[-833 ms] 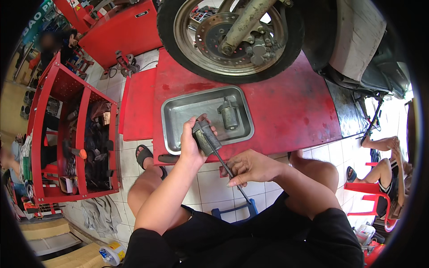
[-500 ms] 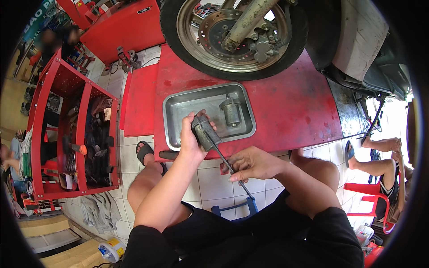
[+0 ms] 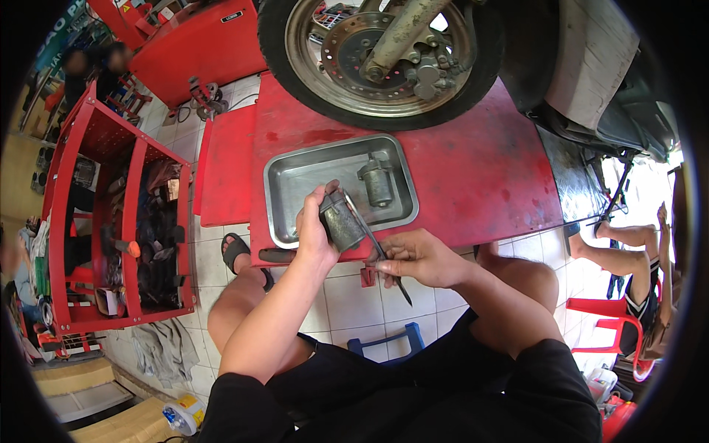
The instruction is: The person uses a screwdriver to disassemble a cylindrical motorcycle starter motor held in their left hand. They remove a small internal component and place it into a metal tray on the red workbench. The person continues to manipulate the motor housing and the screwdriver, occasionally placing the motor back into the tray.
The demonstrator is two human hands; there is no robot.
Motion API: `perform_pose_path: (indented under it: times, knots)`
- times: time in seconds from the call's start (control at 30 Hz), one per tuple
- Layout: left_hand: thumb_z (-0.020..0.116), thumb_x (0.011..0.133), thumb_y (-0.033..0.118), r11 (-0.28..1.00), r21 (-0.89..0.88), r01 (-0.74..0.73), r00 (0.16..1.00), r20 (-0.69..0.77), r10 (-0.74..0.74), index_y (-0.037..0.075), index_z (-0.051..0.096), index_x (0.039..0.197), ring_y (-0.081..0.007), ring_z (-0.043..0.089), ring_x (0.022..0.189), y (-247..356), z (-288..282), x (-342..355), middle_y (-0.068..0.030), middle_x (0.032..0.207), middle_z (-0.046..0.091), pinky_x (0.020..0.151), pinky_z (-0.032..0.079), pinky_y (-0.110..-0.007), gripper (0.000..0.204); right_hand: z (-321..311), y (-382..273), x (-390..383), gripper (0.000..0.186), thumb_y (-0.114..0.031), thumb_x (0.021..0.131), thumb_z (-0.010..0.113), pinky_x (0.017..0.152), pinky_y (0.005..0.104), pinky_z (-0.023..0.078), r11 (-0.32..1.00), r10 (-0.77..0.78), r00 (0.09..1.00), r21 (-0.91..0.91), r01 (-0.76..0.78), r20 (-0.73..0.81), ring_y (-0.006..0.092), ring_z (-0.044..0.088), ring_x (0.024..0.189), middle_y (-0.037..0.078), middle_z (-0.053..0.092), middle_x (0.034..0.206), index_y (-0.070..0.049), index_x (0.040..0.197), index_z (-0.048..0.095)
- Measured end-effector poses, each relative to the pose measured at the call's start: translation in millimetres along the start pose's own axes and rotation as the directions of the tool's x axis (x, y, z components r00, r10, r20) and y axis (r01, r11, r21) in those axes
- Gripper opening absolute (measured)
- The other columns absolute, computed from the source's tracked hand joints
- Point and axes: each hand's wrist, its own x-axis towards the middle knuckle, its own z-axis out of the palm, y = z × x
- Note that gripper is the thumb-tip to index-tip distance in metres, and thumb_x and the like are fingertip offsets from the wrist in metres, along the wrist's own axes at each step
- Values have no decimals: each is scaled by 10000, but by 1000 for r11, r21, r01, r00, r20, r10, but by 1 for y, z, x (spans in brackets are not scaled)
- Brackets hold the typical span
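My left hand (image 3: 316,230) is wrapped round a greenish-grey metal cylinder (image 3: 342,223), which looks like a small starter motor, tilted over the tray's near edge. Between the thumb and fingers of my right hand (image 3: 417,258) is a long thin dark tool (image 3: 379,249). Its paler end lies along the cylinder's upper right side and its pointed dark end sticks out below my hand; its exact kind cannot be made out. A second similar motor (image 3: 378,184) rests in the shallow metal tray (image 3: 284,166), apart from both hands.
The tray stands on a red platform (image 3: 480,192) beneath a motorcycle's front wheel (image 3: 380,118). A dark handle-like object (image 3: 278,255) lies at the platform's near edge. At left is a red tool cart (image 3: 133,221). A blue stool (image 3: 388,341) is below me; someone sits at right on a red chair (image 3: 609,317).
My right hand has turned the tool: its far end has come up beside the cylinder's top, and its lower end now points less far down. My left hand still holds the cylinder.
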Motion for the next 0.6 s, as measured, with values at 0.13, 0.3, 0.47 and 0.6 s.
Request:
perform_pose_path:
  times: [0.13, 0.3, 0.47, 0.6]
  knots:
    - [512, 923, 399, 999, -30, 12, 998, 66, -10, 36, 547, 1207, -215, 608, 837, -5, -6, 0, -78, 1001, 572, 782, 528, -359, 462, 4, -8, 2, 178, -96, 949, 619, 641, 313, 513, 983, -118, 968, -167, 82, -220, 179, 645, 684, 130, 659, 789, 56, 1039, 636]
    - [526, 946, 329, 1000, 6, 16, 995, 98, -17, -17, 537, 1244, -228, 638, 836, -17, -9, -4, -104, 1017, 613, 767, 551, -375, 457, 22, -23, 6, 208, -148, 904, 687, 574, 349, 493, 760, -419, 821, -645, 83, -388, 261, 634, 578, 191, 618, 682, 41, 986, 658]
    - [522, 928, 369, 983, 183, 23, 992, 119, -45, 1, 525, 1301, -229, 636, 892, -39, -13, -8, -89, 1070, 615, 848, 534, -377, 524, 17, -8, 15, 392, -251, 777, 810, 561, 338, 504, 691, -478, 769, -722, 30, -425, 253, 663, 593, 182, 658, 708, 31, 1021, 691]
    - [535, 937, 376, 979, 201, 45, 992, 106, -67, -4, 531, 1327, -219, 620, 969, -47, -11, -13, -96, 1120, 617, 880, 524, -372, 545, 16, -10, 13, 308, -250, 813, 757, 558, 381, 535, 767, -426, 786, -640, 51, -448, 326, 691, 620, 197, 662, 715, 26, 917, 670]
